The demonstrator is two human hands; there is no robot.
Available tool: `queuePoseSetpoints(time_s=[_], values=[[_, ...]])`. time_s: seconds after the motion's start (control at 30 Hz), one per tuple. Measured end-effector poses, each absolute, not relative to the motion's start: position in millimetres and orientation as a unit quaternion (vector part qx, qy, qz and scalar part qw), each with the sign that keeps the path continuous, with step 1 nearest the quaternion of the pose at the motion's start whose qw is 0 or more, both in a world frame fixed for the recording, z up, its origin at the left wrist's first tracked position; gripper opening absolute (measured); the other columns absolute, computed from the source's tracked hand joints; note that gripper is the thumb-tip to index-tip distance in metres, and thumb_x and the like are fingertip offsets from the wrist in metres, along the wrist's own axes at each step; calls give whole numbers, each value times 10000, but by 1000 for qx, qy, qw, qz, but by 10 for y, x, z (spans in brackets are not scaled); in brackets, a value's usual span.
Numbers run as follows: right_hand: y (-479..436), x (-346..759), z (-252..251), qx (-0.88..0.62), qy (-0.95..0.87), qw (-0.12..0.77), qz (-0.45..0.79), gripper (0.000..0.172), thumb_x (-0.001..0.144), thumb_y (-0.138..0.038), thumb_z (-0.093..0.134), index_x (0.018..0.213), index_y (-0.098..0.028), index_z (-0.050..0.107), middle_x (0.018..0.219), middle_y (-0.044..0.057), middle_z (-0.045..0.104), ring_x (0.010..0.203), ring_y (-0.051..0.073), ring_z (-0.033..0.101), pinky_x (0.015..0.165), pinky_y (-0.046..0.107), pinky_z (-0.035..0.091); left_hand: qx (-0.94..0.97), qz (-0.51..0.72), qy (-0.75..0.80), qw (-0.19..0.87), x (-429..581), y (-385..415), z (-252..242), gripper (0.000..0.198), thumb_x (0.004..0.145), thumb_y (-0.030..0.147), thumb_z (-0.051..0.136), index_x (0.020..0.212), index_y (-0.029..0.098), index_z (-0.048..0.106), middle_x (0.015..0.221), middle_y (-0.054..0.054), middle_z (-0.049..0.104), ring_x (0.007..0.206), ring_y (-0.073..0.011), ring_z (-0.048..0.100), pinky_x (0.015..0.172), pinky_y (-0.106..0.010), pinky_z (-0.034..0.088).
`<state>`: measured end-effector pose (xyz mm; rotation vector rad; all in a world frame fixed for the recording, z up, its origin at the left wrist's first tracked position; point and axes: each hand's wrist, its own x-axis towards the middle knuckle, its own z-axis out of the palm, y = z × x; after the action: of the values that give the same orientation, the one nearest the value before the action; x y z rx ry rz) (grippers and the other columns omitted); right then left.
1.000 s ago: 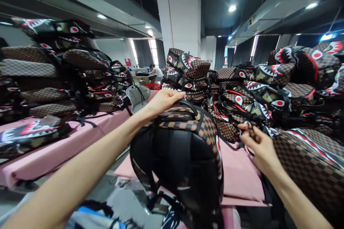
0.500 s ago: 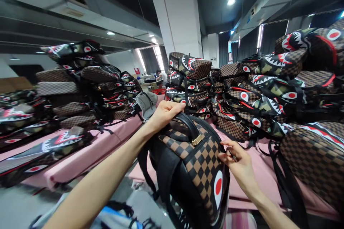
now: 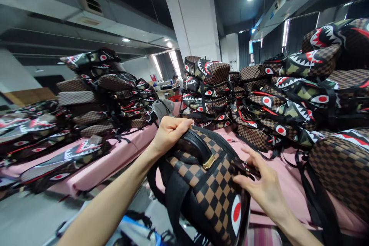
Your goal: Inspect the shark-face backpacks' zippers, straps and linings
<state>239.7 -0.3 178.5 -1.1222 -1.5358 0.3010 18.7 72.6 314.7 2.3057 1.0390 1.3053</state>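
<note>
A brown-and-black checkered backpack (image 3: 215, 186) with a red-and-white eye patch is tilted in front of me. My left hand (image 3: 170, 132) is closed at its top, by the far end of the black carry handle (image 3: 198, 142). A gold buckle (image 3: 209, 162) sits at the handle's near end. My right hand (image 3: 261, 180) is at the backpack's right side, its thumb against the checkered panel and its other fingers curled over the dark zipped edge. The index finger is partly raised. Whether a small item lies within those fingers is unclear. Black shoulder straps (image 3: 175, 203) hang at the left.
Stacked shark-face backpacks (image 3: 207, 88) stand behind, with more piles right (image 3: 288, 100) and left (image 3: 100, 92). They rest on pink-covered tables (image 3: 115, 161). Another checkered bag (image 3: 340, 169) lies close at my right. A person (image 3: 178, 82) is in the far background. A pillar (image 3: 193, 15) rises behind.
My right thumb and index finger have spread farther apart at the backpack's side edge. The backpack and my left hand sit slightly lower in view. The whole scene has shifted a little right.
</note>
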Motion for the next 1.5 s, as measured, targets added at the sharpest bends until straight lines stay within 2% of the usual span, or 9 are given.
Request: queuePoseSetpoints(time_s=[0.1,0.17,0.33,0.6,0.83,1.5], values=[[-48,2438,1869,-486,-673,552,76,208,828,-318,538,1002,-204,548,843,42,638,728,169,611,599,255,482,795,458,373,135,224,704,3138,414,719,367,476,377,157,376,397,14,301,399,-66,260,407,-218,199],[-56,2452,1902,-471,-685,549,78,127,852,-298,506,903,-204,575,818,39,645,712,159,609,592,243,476,792,460,377,134,239,706,3134,417,714,380,483,378,158,372,397,15,294,404,-68,255,410,-220,193],[-43,2461,1956,-458,-686,556,102,107,833,-294,550,843,-210,615,769,19,650,665,144,604,586,237,473,798,452,375,135,242,714,3124,421,729,379,471,389,163,349,407,20,269,408,-69,237,417,-231,179],[-51,2418,2017,-429,-709,559,30,63,828,-230,558,839,-193,608,757,37,648,686,156,607,610,261,469,795,453,376,145,234,701,3122,417,726,379,474,398,162,337,419,16,276,419,-68,231,422,-233,179],[-27,2438,1972,-449,-695,557,72,90,822,-275,565,822,-205,621,758,25,655,660,150,611,595,247,480,813,443,355,132,204,718,3091,415,768,329,433,423,174,261,435,28,221,411,-62,203,418,-237,159],[-41,2410,1951,-413,-707,566,97,58,821,-224,580,874,-212,599,770,13,629,699,139,591,631,248,455,833,442,313,115,217,720,3091,413,807,289,409,441,173,256,439,38,219,403,-52,201,394,-219,154]])
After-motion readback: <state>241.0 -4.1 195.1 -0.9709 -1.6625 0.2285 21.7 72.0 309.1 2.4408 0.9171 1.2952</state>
